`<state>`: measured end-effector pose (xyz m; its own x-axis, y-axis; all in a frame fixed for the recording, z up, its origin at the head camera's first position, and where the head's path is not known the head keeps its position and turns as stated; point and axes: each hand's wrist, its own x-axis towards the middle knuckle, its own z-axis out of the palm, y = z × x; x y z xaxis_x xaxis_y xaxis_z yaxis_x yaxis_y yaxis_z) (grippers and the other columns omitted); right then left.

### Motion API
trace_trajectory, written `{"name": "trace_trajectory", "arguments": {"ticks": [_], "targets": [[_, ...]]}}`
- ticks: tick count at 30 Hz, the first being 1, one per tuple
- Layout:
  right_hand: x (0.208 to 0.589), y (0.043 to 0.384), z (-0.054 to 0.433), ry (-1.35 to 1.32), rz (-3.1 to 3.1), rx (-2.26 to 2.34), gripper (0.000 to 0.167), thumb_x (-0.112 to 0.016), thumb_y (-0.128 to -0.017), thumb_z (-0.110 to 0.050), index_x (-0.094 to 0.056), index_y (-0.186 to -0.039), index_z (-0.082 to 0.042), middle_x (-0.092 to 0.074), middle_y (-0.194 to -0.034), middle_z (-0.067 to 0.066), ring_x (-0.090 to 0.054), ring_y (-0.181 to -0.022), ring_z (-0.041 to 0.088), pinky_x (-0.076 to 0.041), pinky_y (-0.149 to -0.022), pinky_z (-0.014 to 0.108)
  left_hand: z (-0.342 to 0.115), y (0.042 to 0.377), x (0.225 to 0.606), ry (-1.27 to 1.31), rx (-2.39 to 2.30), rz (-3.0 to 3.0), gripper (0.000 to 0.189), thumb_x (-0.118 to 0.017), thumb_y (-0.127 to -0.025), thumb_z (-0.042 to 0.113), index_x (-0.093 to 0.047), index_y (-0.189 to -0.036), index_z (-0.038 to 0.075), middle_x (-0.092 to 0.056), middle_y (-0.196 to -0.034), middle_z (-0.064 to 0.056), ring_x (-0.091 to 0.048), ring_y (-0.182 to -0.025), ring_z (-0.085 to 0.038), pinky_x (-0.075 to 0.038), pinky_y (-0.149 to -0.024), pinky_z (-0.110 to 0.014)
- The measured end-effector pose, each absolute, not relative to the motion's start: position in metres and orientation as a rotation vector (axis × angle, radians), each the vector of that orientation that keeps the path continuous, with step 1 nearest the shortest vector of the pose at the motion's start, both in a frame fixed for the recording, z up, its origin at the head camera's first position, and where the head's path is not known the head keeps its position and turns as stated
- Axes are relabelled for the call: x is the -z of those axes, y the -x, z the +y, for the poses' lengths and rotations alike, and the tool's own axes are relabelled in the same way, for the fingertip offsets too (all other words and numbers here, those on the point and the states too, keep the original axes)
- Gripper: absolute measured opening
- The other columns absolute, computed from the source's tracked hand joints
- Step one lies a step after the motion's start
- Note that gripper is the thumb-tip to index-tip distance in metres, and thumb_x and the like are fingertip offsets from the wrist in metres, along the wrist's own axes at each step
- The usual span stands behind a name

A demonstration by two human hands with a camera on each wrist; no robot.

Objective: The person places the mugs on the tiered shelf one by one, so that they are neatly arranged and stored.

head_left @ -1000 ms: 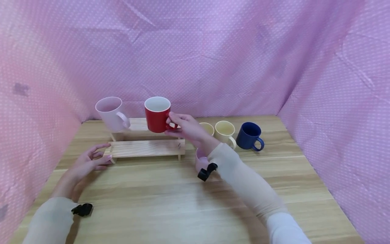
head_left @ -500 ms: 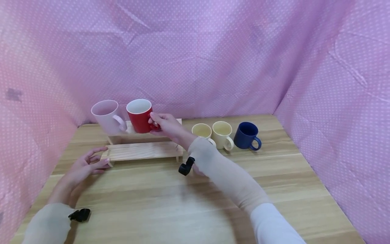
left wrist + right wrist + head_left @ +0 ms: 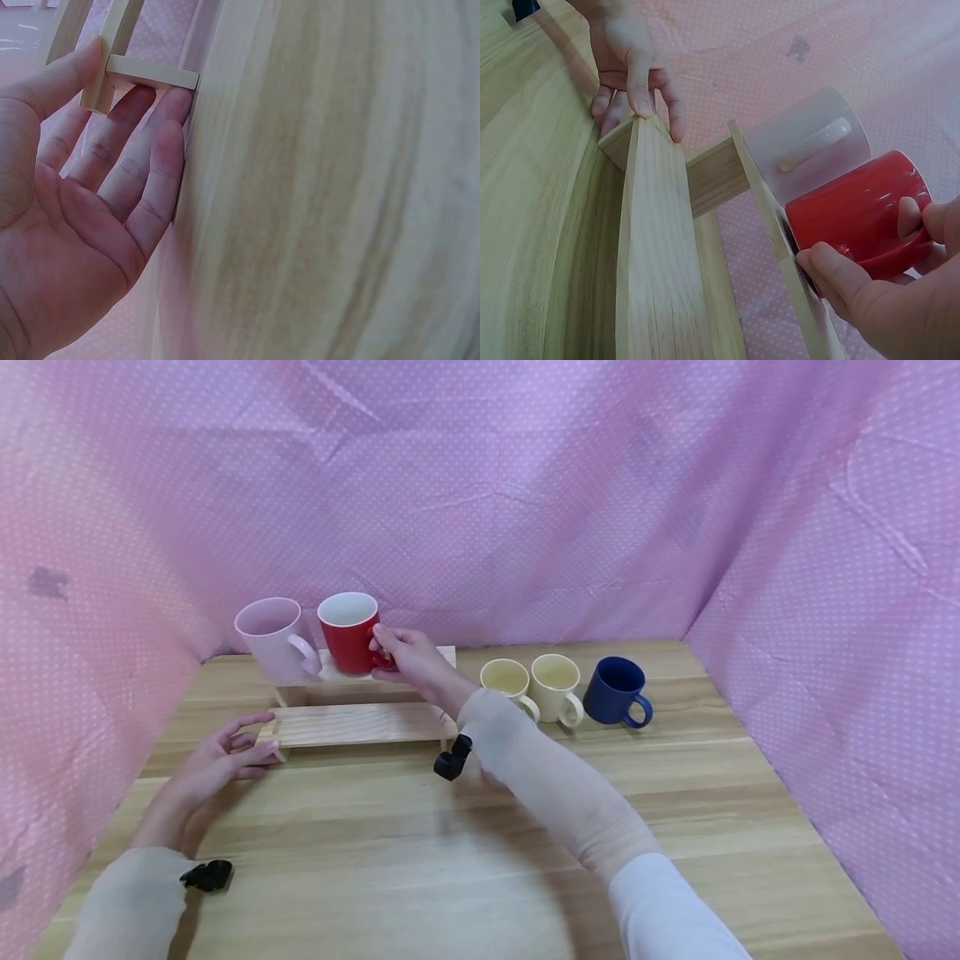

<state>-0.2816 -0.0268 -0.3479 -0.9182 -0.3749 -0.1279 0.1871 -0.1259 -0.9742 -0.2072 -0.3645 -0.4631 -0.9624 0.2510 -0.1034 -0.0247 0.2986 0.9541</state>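
A two-tier wooden rack [image 3: 360, 725] stands at the back left of the table. My left hand [image 3: 213, 764] holds its left end, thumb on the front board and fingers against the end piece, as the left wrist view [image 3: 90, 180] also shows. On the upper tier stands a pale pink mug [image 3: 277, 647], handle to the right. Beside it my right hand [image 3: 416, 664] grips a red mug [image 3: 347, 639] with a white inside by its handle. The red mug is upright, its base at the upper board [image 3: 761, 195]; whether its full weight rests there I cannot tell.
Right of the rack stand two cream mugs [image 3: 504, 675] and a dark blue mug [image 3: 615, 689] on the wooden table [image 3: 360, 860]. My right forearm [image 3: 555, 777] passes in front of them, nearly hiding something pink. Pink dotted cloth [image 3: 480, 510] encloses the table.
My right hand has carried the red mug left along the upper tier, close to the pale pink mug. The left hand has stayed on the rack's end.
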Motion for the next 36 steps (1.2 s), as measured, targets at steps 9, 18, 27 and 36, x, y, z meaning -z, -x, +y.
{"name": "trace_trajectory", "arguments": {"ticks": [9,18,27,36], "targets": [[0.355,0.277,-0.032,0.205,1.831,2.092,0.032,-0.054,-0.106,-0.034,-0.065,-0.100,-0.004,-0.061,-0.108,0.007,-0.065,-0.108,0.033,-0.057,-0.094,0.040,-0.361,0.208,0.466,-0.239,-1.724,2.332,0.054,-0.065,-0.101,0.015,-0.040,-0.149,0.012,-0.067,-0.107,-0.009,-0.073,-0.096,-0.021,-0.062,-0.080,-0.036],[0.362,0.267,-0.024,0.160,1.853,2.135,0.035,-0.052,-0.105,-0.042,-0.060,-0.120,-0.012,-0.059,-0.125,0.006,-0.066,-0.113,0.039,-0.057,-0.093,0.040,-0.349,0.212,0.468,-0.209,-1.718,2.322,0.057,-0.066,-0.101,0.019,-0.039,-0.150,0.012,-0.064,-0.110,-0.013,-0.073,-0.097,-0.021,-0.061,-0.081,-0.037],[0.359,0.271,-0.036,0.210,1.827,2.124,0.037,-0.052,-0.106,-0.040,-0.044,-0.135,-0.018,-0.047,-0.136,0.005,-0.068,-0.103,0.033,-0.055,-0.097,0.043,-0.360,0.209,0.466,-0.213,-1.741,2.310,0.053,-0.065,-0.102,0.015,-0.041,-0.150,0.014,-0.068,-0.106,-0.008,-0.073,-0.096,-0.021,-0.062,-0.080,-0.036],[0.364,0.270,-0.038,0.239,1.871,2.133,0.050,-0.051,-0.107,-0.039,-0.036,-0.153,-0.026,-0.051,-0.143,0.011,-0.069,-0.091,0.024,-0.051,-0.102,0.052,-0.363,0.209,0.466,-0.226,-1.715,2.328,0.058,-0.064,-0.102,0.015,-0.036,-0.153,0.011,-0.069,-0.109,-0.012,-0.073,-0.097,-0.023,-0.061,-0.081,-0.034]]}}
